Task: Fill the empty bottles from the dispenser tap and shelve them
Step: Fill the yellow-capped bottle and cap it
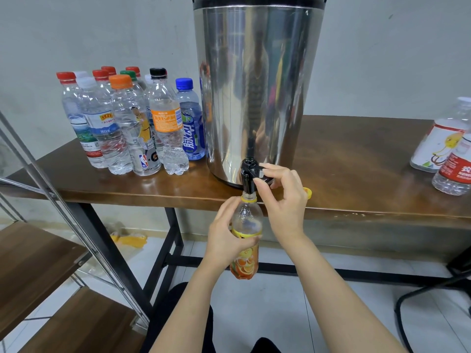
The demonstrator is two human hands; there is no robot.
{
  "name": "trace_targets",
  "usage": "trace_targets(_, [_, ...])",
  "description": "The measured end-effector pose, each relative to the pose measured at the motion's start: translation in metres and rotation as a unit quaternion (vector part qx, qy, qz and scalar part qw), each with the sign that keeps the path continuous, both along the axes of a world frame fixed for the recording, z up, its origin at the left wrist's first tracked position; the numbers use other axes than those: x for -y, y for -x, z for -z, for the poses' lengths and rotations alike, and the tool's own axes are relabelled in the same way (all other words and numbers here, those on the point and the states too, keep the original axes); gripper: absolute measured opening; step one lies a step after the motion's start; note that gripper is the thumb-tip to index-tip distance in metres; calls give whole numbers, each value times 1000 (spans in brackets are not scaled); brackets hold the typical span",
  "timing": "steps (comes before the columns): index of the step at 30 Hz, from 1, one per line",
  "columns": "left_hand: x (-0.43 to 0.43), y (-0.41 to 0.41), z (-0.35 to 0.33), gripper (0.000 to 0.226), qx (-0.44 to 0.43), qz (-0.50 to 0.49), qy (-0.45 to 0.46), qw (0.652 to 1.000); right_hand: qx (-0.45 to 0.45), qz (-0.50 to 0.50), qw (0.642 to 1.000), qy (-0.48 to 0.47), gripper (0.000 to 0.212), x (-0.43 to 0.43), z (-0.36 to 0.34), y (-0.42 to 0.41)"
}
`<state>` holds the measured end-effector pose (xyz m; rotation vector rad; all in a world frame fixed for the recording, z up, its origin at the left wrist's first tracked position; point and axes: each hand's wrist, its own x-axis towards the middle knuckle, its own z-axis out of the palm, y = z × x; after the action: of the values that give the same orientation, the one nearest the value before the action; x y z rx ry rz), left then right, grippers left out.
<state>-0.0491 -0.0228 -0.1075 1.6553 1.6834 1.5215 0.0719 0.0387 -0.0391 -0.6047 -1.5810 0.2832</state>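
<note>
The bottle (245,264) stood upright, long axis vertical. Its open mouth pointed straight up and met the spout of the black tap (248,177), just below and in front of the table (356,174) edge. The left hand (224,235) gripped it round the shoulder. The right hand (283,200) pinched the tap's lever, fingers curled round it.

The steel dispenser (254,85) sat at the front edge of the table with its tap overhanging, and there was open air below the bottle down to the tiled floor (280,301). A yellow cap (309,192) lay at the edge behind the right hand.

A cluster of capped bottles (127,123) crowded the table just left of the dispenser, and more bottles (448,149) stood well apart at the far right. A wooden shelf rack (38,263) stood low on the left, beside the table's black leg (168,250).
</note>
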Motion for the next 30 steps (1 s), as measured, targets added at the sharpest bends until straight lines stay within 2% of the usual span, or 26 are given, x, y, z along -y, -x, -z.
trace_targets(11, [4, -2, -5, 89, 18, 6, 6, 1000, -2, 7, 1000, -4, 28, -1, 2, 0])
trace_targets(18, [2, 0, -3, 90, -1, 17, 1, 1000, 7, 13, 1000, -7, 40, 0, -1, 2])
trace_targets(30, [-1, 2, 0, 84, 14, 52, -9, 999, 52, 53, 996, 58, 16, 14, -13, -7])
